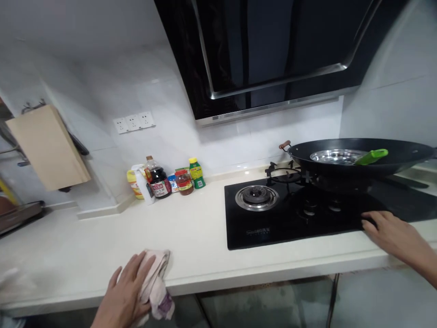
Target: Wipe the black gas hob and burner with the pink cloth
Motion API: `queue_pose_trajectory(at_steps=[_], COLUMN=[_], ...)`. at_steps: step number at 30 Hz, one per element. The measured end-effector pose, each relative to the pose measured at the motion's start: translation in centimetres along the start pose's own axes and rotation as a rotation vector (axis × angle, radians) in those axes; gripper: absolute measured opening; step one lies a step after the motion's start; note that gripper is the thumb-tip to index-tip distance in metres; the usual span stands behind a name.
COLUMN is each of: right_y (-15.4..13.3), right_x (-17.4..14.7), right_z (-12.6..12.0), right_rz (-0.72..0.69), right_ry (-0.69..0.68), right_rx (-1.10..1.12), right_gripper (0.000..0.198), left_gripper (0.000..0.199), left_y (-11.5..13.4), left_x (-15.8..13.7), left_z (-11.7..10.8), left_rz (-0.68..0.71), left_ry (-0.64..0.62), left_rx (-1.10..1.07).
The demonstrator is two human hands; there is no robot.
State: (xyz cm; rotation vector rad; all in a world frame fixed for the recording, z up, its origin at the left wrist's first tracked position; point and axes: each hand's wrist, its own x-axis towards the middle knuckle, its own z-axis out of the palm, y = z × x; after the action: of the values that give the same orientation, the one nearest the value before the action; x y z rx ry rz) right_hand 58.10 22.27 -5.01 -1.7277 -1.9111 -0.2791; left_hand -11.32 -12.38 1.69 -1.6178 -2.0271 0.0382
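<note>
My left hand grips a pinkish-white cloth at the counter's front edge. Part of the cloth, with a purple patch, hangs over that edge. My right hand rests on the front of the black gas cooktop, fingers out and nothing seen in it. Behind that hand a large black wok sits on the cooktop. In the wok are a shiny metal bowl-like piece and a bright green handle. The left burner is bare, its loose black pan support lying behind it.
Sauce bottles, a red-lidded jar and a green bottle with a yellow cap stand against the wall. A black range hood overhangs the cooktop. A wooden cutting board hangs at left. Wall sockets are above the counter.
</note>
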Motion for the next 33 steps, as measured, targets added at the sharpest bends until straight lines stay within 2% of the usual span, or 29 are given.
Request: queue_pose_trajectory(at_steps=[3, 6, 9, 13, 16, 19, 22, 24, 25, 27, 29, 30, 33], right_y=[-0.2, -0.6, -1.1, -1.6, -1.8, -2.0, -3.2, -5.4, -7.0, -10.7, -14.5, -16.1, -19.2], right_x=[0.0, 0.0, 0.0, -0.1, 0.1, 0.4, -0.1, -1.6, -2.8, -5.7, -8.6, -9.9, -12.3], right_z=[-0.4, -1.1, -1.5, -1.5, -1.3, -1.5, -3.1, -5.1, -6.2, -7.9, -8.6, -8.3, -5.9], right_rz=[-0.03, -0.017, -0.003, 0.014, 0.03, 0.051, 0.065, 0.039, -0.016, -0.127, -0.191, -0.207, -0.153], right_ry=[-0.045, -0.074, -0.07, -0.024, -0.002, 0.061, 0.158, 0.22, 0.259, 0.239, 0.184, 0.151, 0.238], right_rx=[-0.036, -0.043, -0.041, -0.026, -0.001, 0.133, 0.239, 0.304, 0.448, 0.689, 0.784, 0.785, 0.667], right_gripper=[0.047, 0.048, 0.045, 0.041, 0.039, 0.035, 0.03, 0.029, 0.028, 0.029, 0.03, 0.031, 0.036], left_gripper=[0.092, 0.099, 0.097, 0.085, 0.078, 0.065, 0.054, 0.051, 0.05, 0.054, 0.06, 0.063, 0.069], left_y=[-0.3, 2.7, 8.8, 19.3, 26.7, 32.9, 38.4, 41.8, 43.2, 45.4, 46.3, 46.1, 43.3], left_x=[-0.6, -0.4, 0.7, 3.3, 5.5, 7.6, 9.6, 10.6, 11.0, 11.5, 11.8, 11.9, 12.6], left_z=[1.4, 1.8, 1.0, -0.8, -1.8, -2.7, -3.9, -4.9, -5.5, -6.9, -8.4, -9.0, -9.8], left_rz=[0.107, 0.164, 0.23, 0.4, 0.435, 0.45, 0.471, 0.468, 0.473, 0.503, 0.545, 0.565, 0.686], left_ry=[0.106, 0.178, 0.218, 0.335, 0.439, 0.529, 0.529, 0.484, 0.449, 0.364, 0.28, 0.238, 0.082], left_rx=[-0.128, -0.188, -0.169, -0.153, -0.189, -0.16, -0.154, -0.201, -0.236, -0.322, -0.432, -0.498, -0.685])
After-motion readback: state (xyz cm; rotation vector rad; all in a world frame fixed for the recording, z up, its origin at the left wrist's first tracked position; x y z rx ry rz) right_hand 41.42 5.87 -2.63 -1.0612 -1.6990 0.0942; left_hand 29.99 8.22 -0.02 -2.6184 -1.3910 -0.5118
